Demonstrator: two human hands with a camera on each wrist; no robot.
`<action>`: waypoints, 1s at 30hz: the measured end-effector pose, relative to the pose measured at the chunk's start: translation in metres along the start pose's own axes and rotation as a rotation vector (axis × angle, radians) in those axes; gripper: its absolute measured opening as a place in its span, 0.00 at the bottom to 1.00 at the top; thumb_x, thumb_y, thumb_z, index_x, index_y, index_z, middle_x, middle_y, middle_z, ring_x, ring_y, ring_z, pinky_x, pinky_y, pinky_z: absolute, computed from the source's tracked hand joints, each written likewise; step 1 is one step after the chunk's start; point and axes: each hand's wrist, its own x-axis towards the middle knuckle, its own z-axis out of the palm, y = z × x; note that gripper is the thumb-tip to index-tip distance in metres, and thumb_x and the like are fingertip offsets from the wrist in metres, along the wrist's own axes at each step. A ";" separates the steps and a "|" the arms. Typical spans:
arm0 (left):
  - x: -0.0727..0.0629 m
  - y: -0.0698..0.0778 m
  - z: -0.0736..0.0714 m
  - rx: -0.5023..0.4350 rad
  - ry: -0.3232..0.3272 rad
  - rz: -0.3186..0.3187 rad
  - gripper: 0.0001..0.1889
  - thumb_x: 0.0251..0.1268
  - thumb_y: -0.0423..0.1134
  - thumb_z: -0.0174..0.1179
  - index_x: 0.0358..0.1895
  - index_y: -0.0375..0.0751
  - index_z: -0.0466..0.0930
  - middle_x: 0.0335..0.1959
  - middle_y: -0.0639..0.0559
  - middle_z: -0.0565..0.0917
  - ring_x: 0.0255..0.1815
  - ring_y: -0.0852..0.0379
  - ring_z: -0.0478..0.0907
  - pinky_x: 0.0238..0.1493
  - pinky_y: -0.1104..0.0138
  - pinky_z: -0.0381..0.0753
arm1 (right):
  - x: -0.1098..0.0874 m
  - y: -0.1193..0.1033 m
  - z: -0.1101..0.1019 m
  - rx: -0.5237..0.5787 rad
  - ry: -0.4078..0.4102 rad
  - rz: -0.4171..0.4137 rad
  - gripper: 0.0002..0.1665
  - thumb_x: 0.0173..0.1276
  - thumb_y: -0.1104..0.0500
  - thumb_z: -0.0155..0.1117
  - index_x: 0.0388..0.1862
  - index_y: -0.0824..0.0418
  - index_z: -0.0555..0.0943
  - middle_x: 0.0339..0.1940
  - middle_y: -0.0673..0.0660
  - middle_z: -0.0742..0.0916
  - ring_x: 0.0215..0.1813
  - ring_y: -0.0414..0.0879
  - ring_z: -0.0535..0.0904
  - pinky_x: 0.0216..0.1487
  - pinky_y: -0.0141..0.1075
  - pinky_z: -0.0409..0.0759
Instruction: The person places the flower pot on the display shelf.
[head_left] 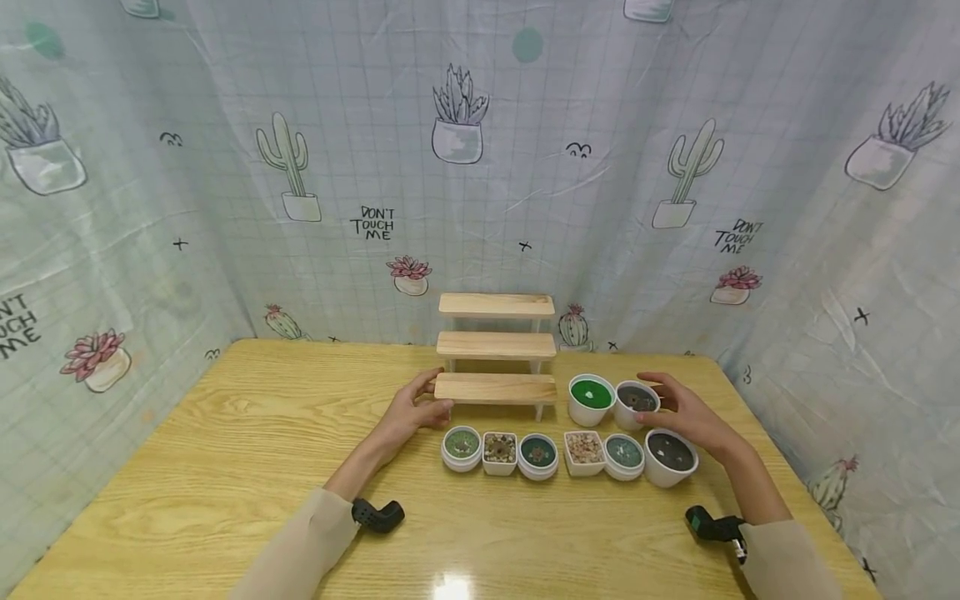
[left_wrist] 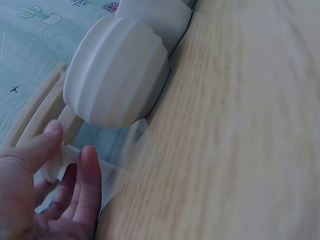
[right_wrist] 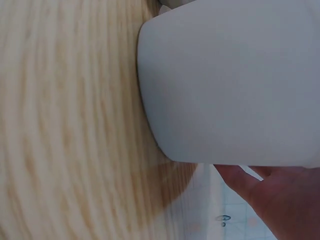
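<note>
A wooden three-step display stand (head_left: 497,387) with clear legs stands at the table's back middle. My left hand (head_left: 411,410) is at the left end of its lowest step. In the left wrist view the thumb (left_wrist: 46,142) and curled fingers (left_wrist: 86,182) grip that end. My right hand (head_left: 686,412) holds a round white pot with a dark grey top (head_left: 637,400), thumb in front and fingers behind. A white pot with a green top (head_left: 592,393) stands beside it. In the right wrist view a large white pot (right_wrist: 225,90) hides most of the right hand (right_wrist: 280,192).
In front of the stand is a row of small white pots: a green-topped one (head_left: 462,446), a square pebbled one (head_left: 499,450), a dark teal one (head_left: 538,454), another square one (head_left: 585,450), a grey-green one (head_left: 624,454) and a larger dark-topped one (head_left: 670,457). A patterned curtain (head_left: 495,208) hangs behind.
</note>
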 end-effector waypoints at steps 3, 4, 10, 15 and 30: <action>0.000 0.000 0.001 0.023 0.012 -0.015 0.42 0.72 0.37 0.66 0.83 0.42 0.52 0.57 0.41 0.71 0.43 0.58 0.85 0.48 0.66 0.91 | 0.002 0.002 -0.002 -0.007 -0.004 0.000 0.47 0.72 0.52 0.70 0.81 0.64 0.58 0.72 0.73 0.74 0.69 0.70 0.73 0.67 0.59 0.77; 0.001 0.001 0.001 0.026 0.017 -0.017 0.42 0.72 0.37 0.66 0.83 0.41 0.52 0.56 0.41 0.71 0.43 0.59 0.85 0.48 0.66 0.91 | 0.002 0.002 -0.003 -0.007 -0.004 0.003 0.47 0.71 0.52 0.70 0.81 0.64 0.58 0.72 0.73 0.74 0.69 0.70 0.74 0.66 0.59 0.77; 0.003 0.003 0.000 0.021 0.010 -0.017 0.41 0.73 0.37 0.65 0.83 0.41 0.53 0.53 0.43 0.73 0.43 0.58 0.86 0.49 0.65 0.91 | 0.002 0.001 -0.002 0.004 -0.004 0.013 0.48 0.72 0.52 0.70 0.81 0.64 0.58 0.75 0.73 0.71 0.72 0.72 0.71 0.68 0.62 0.76; 0.002 0.003 -0.003 0.012 -0.005 -0.027 0.41 0.74 0.36 0.64 0.83 0.38 0.51 0.53 0.42 0.75 0.43 0.57 0.86 0.50 0.65 0.91 | 0.003 -0.003 0.003 0.003 -0.006 0.007 0.48 0.70 0.53 0.72 0.80 0.66 0.59 0.74 0.73 0.72 0.71 0.70 0.72 0.65 0.49 0.79; 0.000 -0.003 -0.007 0.008 -0.048 -0.027 0.41 0.77 0.37 0.61 0.84 0.38 0.47 0.56 0.40 0.73 0.46 0.53 0.85 0.53 0.64 0.90 | 0.001 -0.007 0.009 -0.015 0.007 -0.010 0.48 0.70 0.54 0.72 0.80 0.68 0.59 0.74 0.73 0.73 0.71 0.67 0.73 0.59 0.31 0.77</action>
